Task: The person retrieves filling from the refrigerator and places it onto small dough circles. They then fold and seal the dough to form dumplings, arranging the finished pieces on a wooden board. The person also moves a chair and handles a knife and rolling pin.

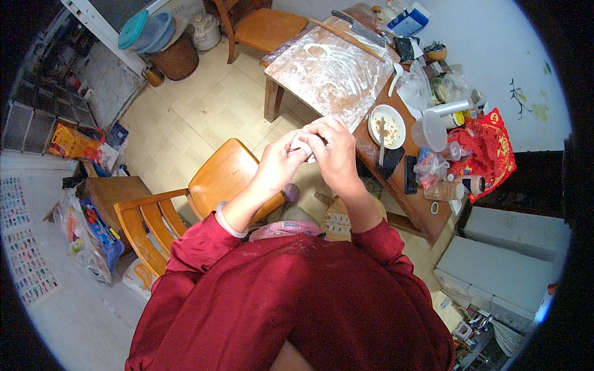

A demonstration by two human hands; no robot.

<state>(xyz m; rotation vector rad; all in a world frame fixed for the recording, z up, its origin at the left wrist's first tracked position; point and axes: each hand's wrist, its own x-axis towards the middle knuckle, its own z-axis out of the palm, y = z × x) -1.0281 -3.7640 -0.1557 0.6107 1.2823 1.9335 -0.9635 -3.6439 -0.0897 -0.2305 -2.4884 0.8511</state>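
My left hand [278, 161] and my right hand [329, 151] meet in front of my body, fingers closed around a small pale piece of dough [305, 148]. Just past them lies the flour-dusted board [322, 74] on the wooden table, with a long rolling pin [349, 40] and a knife [359, 29] along its far edge. Right of my hands stands a white bowl [396, 120] with some filling and chopsticks [382, 135] in it. Below my right forearm, partly hidden, a round board [339, 227] holds several small white dough pieces in rows.
A wooden chair [223, 173] is at my left, another [272, 31] at the back. Jars, bags, a phone [410, 176] and a red bag [486, 154] crowd the table's right side. Buckets [172, 60] stand by the doorway; a cabinet [495, 275] is at lower right.
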